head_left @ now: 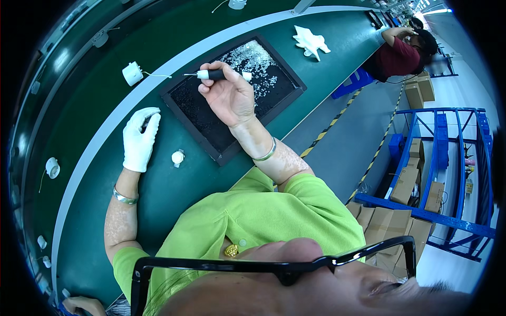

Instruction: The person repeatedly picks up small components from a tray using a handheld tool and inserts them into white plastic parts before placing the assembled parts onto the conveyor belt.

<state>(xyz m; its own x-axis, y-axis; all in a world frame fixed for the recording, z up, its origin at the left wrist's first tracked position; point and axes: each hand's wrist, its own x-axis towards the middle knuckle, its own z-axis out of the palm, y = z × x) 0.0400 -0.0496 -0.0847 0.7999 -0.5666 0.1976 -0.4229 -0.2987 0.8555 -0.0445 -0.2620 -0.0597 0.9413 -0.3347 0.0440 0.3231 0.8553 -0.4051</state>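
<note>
Green counter [174, 184] curves w/ a pale edge strip; open room left of the black tray [211, 126]. Right hand [229, 95] over the tray, pinching a pen-like tool [216, 75]. Gloved left hand [139, 139] flat on counter, fingers together, nr small white part [178, 157].

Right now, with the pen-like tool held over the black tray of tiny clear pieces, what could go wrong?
1. The right hand holds the pen tool over the black tray; a knock could scatter the small clear pieces heaped at its far end.
2. The tray's near corner sits by the table's edge, beside the forearm, so a nudge might push it off.
3. The gloved left hand rests apart from the small white part, which lies loose and may roll.
</note>
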